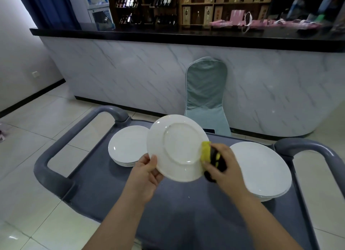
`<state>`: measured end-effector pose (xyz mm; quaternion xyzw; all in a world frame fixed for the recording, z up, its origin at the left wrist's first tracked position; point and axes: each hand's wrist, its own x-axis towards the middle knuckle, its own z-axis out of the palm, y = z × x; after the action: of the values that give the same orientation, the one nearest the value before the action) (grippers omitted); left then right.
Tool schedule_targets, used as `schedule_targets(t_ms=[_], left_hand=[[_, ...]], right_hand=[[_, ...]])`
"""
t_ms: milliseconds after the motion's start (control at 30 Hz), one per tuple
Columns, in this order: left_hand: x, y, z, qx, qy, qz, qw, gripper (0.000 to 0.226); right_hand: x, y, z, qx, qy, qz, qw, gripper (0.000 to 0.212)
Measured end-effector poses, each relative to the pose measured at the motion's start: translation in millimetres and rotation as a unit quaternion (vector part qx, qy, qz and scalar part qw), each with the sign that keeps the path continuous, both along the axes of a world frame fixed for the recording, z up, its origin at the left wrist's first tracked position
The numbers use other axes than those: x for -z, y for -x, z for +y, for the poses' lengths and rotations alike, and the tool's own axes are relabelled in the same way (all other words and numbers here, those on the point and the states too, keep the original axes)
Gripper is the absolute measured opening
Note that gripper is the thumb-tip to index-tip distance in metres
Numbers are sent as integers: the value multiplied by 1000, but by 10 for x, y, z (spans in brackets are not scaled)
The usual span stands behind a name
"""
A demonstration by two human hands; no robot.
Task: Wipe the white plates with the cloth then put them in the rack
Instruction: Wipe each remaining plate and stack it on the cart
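White china faces me: I hold one plate (177, 147) tilted up above the grey cart (186, 203), its underside and foot ring towards me. My left hand (147, 173) pinches the lower-left rim, thumb on the near face and fingers behind. My right hand (224, 165) is curled round a yellow and black cloth (206, 151), pressing it to the plate's right edge. Two stacks sit on the cart: the left stack (128, 147) partly behind the held plate, the right stack (261, 169) beside my right wrist. A green-covered chair (205, 93) stands beyond.
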<state>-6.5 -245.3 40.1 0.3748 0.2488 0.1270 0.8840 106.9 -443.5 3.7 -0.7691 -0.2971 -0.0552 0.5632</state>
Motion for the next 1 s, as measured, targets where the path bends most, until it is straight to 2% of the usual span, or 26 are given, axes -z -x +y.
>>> schedule_targets(t_ms=[100,133,200,267,333,433,533,667,700,767,867,933,1000], left_hand=[[-100,113,33,45,-163,7,986,10],[-119,119,3,50,-212,15,976,11],[-141,84,-86,50,-260,29,964,13],[-139,29,-149,32,-231,41,972,13],[-108,4,-137,8,-141,53,989,13],[-14,68,-47,-16,-60,50,997,20],[48,140,5,-34,-59,46,997,20],[-6,101,-122,2,-113,16,993,12],[-40,62,-159,6,-120,7,993,11],[-113,-36,-192,1,-109,1,994,10],[-174,-134,-123,-5,-92,5,996,11],[-156,-150,-104,16,-105,-7,994,12],[-116,-169,-184,49,-122,-21,991,11]], right_hand=[[-201,-487,125,67,-36,160,984,37],[-311,-602,234,70,-21,169,983,34],[-550,-612,502,37,-3,110,993,35],[-694,-352,740,-39,10,12,999,41],[-619,6,809,-102,79,-101,986,47],[-285,331,499,-159,121,-180,963,54],[-20,240,55,-119,117,-135,977,54],[-239,-148,101,46,78,-24,996,54],[-338,-153,210,48,68,-34,996,55],[-442,-37,390,-9,69,-91,993,54],[-360,178,292,-93,113,-139,979,56],[-259,118,29,-55,117,-155,979,55],[-215,20,-194,54,95,-117,987,56]])
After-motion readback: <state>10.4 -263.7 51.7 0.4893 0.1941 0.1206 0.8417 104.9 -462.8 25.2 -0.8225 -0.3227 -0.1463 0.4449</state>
